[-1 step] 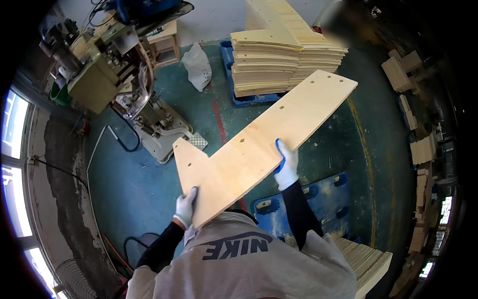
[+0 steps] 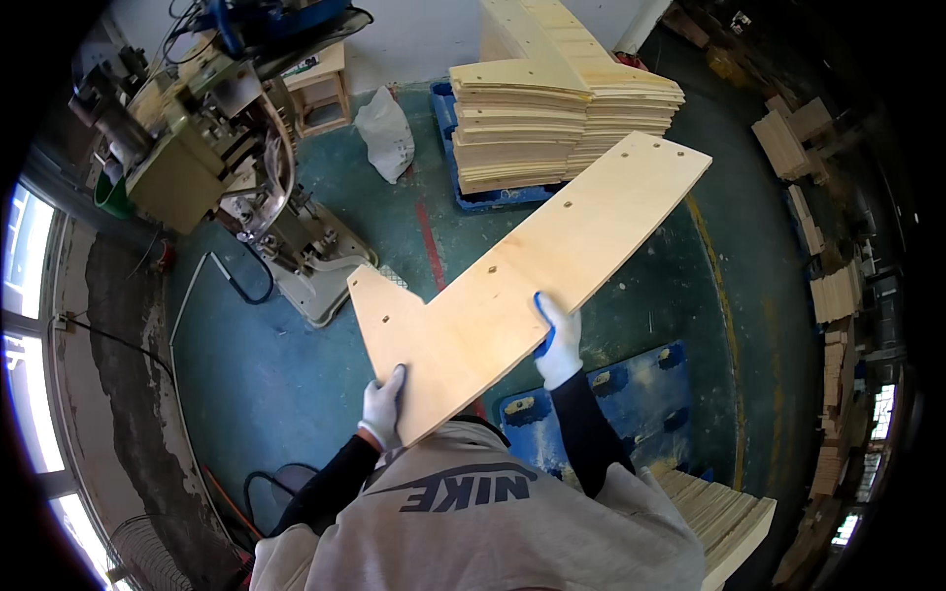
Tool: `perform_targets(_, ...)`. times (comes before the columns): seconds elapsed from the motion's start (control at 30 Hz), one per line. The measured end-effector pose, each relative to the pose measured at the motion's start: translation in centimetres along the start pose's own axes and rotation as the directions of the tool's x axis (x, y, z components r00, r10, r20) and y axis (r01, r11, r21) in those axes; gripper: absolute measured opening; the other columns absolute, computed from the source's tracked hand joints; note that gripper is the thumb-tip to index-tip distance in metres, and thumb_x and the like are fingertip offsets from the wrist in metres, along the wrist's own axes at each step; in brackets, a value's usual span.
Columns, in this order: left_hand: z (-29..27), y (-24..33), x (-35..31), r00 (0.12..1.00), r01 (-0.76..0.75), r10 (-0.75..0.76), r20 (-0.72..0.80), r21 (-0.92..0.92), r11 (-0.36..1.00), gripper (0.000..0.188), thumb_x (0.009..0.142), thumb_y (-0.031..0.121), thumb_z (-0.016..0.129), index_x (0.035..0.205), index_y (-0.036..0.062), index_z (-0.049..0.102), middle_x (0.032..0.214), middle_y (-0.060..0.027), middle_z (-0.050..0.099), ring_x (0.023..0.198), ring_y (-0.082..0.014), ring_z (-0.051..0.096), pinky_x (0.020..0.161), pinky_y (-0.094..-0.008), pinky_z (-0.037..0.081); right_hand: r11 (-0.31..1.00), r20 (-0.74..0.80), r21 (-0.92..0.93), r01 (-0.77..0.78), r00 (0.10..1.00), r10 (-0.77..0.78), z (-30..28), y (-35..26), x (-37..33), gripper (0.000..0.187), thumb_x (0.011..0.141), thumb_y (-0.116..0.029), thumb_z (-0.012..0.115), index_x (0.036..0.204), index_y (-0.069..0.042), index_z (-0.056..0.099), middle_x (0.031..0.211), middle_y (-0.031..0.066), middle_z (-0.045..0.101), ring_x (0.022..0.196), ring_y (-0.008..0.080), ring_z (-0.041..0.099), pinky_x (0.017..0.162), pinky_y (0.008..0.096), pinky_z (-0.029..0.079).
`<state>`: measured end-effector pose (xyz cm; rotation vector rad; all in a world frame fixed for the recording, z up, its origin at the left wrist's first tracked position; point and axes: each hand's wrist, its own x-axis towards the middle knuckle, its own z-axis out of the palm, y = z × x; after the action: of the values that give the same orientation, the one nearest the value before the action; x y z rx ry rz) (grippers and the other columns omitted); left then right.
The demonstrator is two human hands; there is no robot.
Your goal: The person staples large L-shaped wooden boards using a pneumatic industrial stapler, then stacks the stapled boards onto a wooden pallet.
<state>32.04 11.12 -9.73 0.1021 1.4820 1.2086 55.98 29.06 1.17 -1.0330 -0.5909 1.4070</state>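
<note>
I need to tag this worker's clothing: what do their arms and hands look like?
Both hands wear white knit gloves; the right hand glove has blue coating on the palm side, while the left hand glove looks plain white. Both forearms are in close-fitting black sleeves under a loose grey top.

panel above floor, stacked boards beyond, machine left, pallet below right

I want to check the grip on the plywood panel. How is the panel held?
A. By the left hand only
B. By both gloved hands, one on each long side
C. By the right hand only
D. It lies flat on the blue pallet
B: the left hand grips the plywood panel at its near left edge, and the right hand wraps its fingers over the right edge, carrying it above the floor.
</note>
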Motion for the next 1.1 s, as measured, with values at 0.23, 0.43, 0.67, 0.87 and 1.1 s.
perform_targets(0.23,13.9,10.5,4.7,0.834,-0.551,0.270,0.481,0.742,0.381,0.037,0.092,0.036,0.072,0.089,-0.0010,0.067,0.075,-0.0118,0.067,0.062,-0.0205,0.065,0.064,-0.0365,0.054,0.998,0.044,-0.030,0.061,0.997,-0.060,-6.5,-7.6,11.1,0.040,0.091,0.001,0.058,0.130,0.003,0.053,0.119,0.0144,0.064,0.107,0.0243,0.068,0.092,0.0372,0.057)
perform_targets(0.43,33.6,22.0,17.7,0.412,-0.872,0.581,0.702,0.488,0.029,0.059,0.091,0.045,0.069,0.130,0.0024,0.059,0.128,-0.0237,0.060,0.114,-0.0375,0.062,0.097,-0.0440,0.049,0.990,0.137,-0.099,0.102,0.987,-0.088,-6.1,-12.5,27.6,0.043,0.091,-0.005,0.060,0.132,0.004,0.056,0.119,0.0160,0.068,0.107,0.0251,0.069,0.091,0.0361,0.056)
perform_targets(0.67,48.6,32.4,30.4,0.675,-0.732,0.313,0.668,0.554,0.397,0.090,0.090,0.047,0.072,0.153,-0.0039,0.034,0.146,-0.0261,0.051,0.134,-0.0349,0.052,0.111,-0.0384,0.041,1.000,0.353,0.011,-0.013,0.936,0.008,0.7,-17.5,47.2,0.041,0.092,-0.007,0.063,0.131,0.006,0.056,0.120,0.0148,0.068,0.104,0.0210,0.069,0.089,0.0322,0.056)
perform_targets(0.87,55.1,37.3,39.5,0.671,-0.739,0.544,0.504,0.393,0.548,0.085,0.086,0.026,0.081,0.150,-0.0067,0.037,0.139,-0.0194,0.059,0.125,-0.0222,0.059,0.105,-0.0331,0.046,1.000,0.484,-0.016,0.004,0.875,0.004,6.0,-17.4,65.0,0.043,0.092,-0.003,0.066,0.133,0.004,0.056,0.119,0.0114,0.068,0.105,0.0162,0.067,0.090,0.0295,0.056)
perform_targets(1.1,65.5,44.8,49.9,0.732,-0.667,0.639,0.236,0.444,0.598,0.063,0.087,0.013,0.078,0.142,-0.0031,0.050,0.122,-0.0166,0.070,0.105,-0.0170,0.068,0.093,-0.0308,0.052,0.982,0.657,-0.189,-0.009,0.742,0.133,11.9,-13.9,90.1,0.045,0.094,-0.008,0.070,0.134,0.006,0.055,0.123,0.0097,0.066,0.108,0.0144,0.064,0.095,0.0293,0.053)
